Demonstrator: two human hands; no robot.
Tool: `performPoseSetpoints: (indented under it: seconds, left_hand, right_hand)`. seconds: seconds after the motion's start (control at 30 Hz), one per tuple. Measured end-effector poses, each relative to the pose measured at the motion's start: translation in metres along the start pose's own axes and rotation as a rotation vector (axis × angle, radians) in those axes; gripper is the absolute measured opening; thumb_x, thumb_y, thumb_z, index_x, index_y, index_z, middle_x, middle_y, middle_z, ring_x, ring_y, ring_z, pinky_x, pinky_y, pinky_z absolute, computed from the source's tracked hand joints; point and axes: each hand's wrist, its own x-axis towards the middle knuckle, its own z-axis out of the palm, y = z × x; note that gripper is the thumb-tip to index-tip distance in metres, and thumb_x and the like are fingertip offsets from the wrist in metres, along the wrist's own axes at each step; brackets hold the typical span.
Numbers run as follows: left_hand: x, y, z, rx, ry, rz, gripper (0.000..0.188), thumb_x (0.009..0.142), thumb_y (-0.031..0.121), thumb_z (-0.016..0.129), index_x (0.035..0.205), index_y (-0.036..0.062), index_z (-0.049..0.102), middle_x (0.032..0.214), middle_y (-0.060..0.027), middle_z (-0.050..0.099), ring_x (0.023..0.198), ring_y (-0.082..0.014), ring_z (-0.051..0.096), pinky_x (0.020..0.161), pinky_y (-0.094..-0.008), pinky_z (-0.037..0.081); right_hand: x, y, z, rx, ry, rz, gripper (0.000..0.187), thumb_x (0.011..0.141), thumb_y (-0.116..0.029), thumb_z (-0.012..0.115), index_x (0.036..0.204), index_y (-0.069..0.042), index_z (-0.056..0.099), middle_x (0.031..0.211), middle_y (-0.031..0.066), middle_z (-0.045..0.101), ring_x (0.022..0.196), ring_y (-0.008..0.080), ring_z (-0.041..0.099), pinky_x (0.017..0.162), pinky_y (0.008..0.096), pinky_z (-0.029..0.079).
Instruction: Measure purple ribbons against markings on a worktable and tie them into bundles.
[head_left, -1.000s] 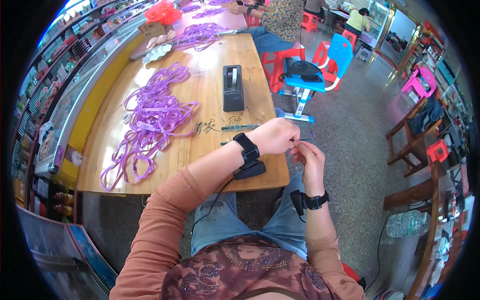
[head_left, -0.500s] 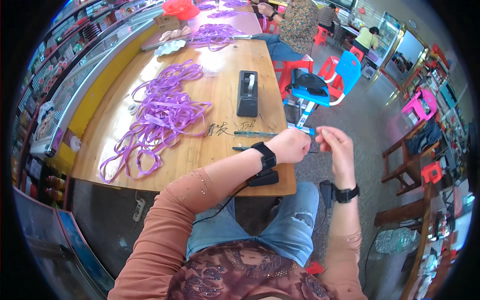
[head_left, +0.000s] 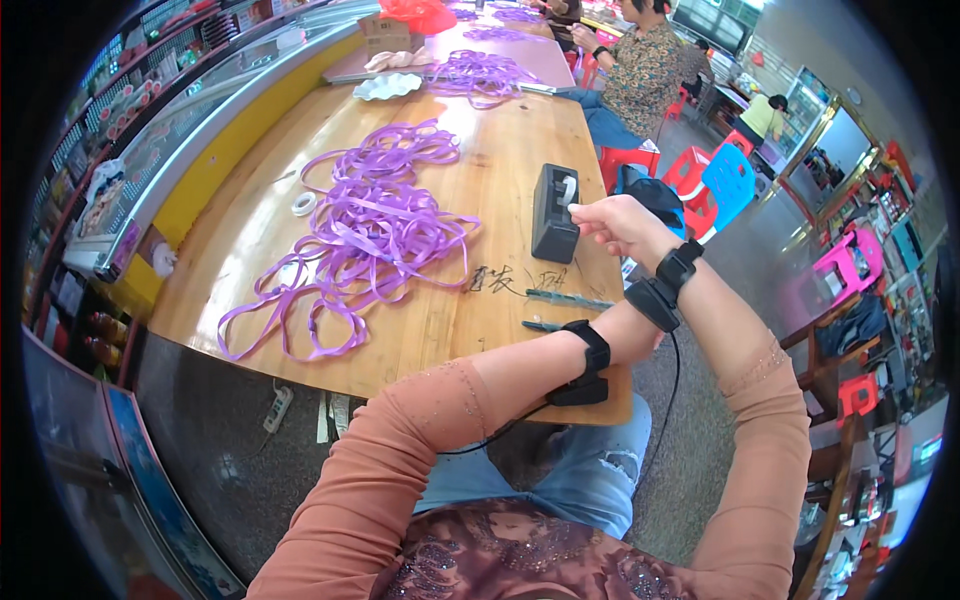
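Tabletop (head_left: 503, 190): tape dispenser (head_left: 553, 226) beside right fingers (head_left: 594, 212)

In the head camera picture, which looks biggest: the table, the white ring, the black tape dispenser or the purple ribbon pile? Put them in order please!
Largest to smallest, as they look there:
1. Table
2. Purple ribbon pile
3. Black tape dispenser
4. White ring

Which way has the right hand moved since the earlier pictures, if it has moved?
Yes: judged against the table, the right hand has moved forward and left, from beyond the right edge to the tape dispenser.
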Motion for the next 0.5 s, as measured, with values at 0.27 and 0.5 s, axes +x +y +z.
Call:
performPoseSetpoints:
  seconds: [0.27, 0.5]
  left_hand:
    - [-0.004, 0.004, 0.0, -0.07, 0.066, -0.027, 0.002, 0.075, 0.008, 0.062, 0.075, 0.0065, 0.06, 0.079, -0.0131, 0.062, 0.081, -0.0328, 0.061, 0.07, -0.0424, 0.047]
    - [0.0, 0.004, -0.003, -0.036, -0.027, -0.085, 0.008, 0.08, 0.009, 0.058, 0.084, 0.0043, 0.063, 0.091, -0.0158, 0.065, 0.09, -0.0361, 0.062, 0.079, -0.043, 0.049]
  right_hand:
    - [0.01, -0.001, 0.011, 0.144, 0.127, 0.134, 0.02, 0.087, -0.026, 0.073, 0.078, -0.01, 0.066, 0.067, -0.0082, 0.059, 0.05, 0.0009, 0.044, 0.041, 0.0188, 0.031]
    - [0.012, -0.003, 0.016, 0.176, 0.139, 0.134, 0.018, 0.085, -0.024, 0.075, 0.08, -0.009, 0.066, 0.067, -0.0069, 0.06, 0.049, 0.0009, 0.046, 0.04, 0.0181, 0.031]
